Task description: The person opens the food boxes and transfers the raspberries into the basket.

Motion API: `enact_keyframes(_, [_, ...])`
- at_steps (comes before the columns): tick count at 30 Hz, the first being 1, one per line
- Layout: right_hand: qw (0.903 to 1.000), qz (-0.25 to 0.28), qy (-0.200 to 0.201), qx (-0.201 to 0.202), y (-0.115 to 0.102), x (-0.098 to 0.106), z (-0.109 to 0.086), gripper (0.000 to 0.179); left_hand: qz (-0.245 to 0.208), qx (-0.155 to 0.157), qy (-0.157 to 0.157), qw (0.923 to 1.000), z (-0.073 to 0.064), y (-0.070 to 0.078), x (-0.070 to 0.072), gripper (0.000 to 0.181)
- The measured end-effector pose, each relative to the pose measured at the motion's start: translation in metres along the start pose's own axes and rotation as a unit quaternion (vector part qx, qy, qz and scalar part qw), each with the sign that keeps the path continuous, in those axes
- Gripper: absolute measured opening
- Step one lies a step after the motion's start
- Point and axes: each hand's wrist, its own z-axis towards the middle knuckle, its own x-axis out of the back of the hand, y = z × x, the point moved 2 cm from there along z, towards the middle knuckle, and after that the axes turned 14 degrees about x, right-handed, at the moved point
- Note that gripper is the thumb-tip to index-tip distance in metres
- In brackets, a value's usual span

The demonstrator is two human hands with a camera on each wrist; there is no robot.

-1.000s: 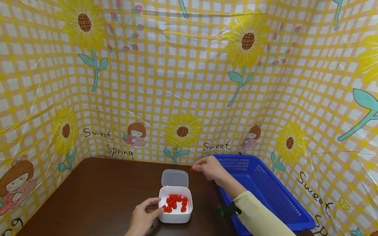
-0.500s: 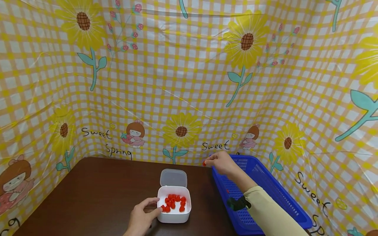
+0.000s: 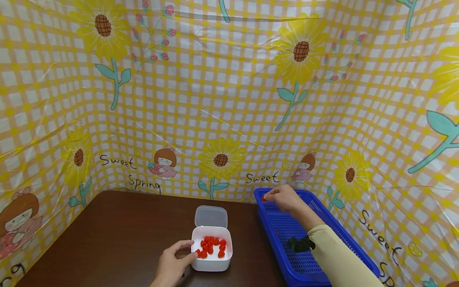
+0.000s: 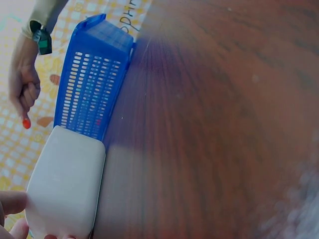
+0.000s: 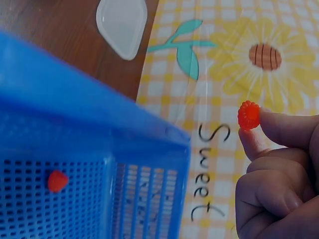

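Note:
In the head view my right hand [image 3: 285, 198] is over the far left corner of the blue basket [image 3: 362, 259]. Thumb and forefinger pinch one red raspberry [image 5: 248, 115], its bumpy skin clear in the right wrist view. A second raspberry [image 5: 58, 181] lies on the basket's perforated floor. My left hand [image 3: 173, 261] holds the white box [image 3: 211, 266] at its left side, the thumb at the front left corner and a finger against the left wall. Several raspberries [image 3: 210, 243] lie inside the box. Behind the box is its translucent lid [image 3: 210, 216].
Box and basket stand on a dark brown wooden table [image 3: 132, 231], the basket to the right of the box. A checked sunflower curtain [image 3: 222, 99] rises behind the table and along both sides.
My right hand has carried the raspberry rightward, from beside the lid to over the basket's far left corner. My left hand stays at the box.

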Motion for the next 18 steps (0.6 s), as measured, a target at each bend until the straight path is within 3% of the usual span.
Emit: enact_keyframes(18, [0.9991,-0.022,0.024,-0.027,0.048,0.028,-0.004,0.025,0.004,-0.001,0.0,1.0,0.0,0.0,-0.001,0.036])
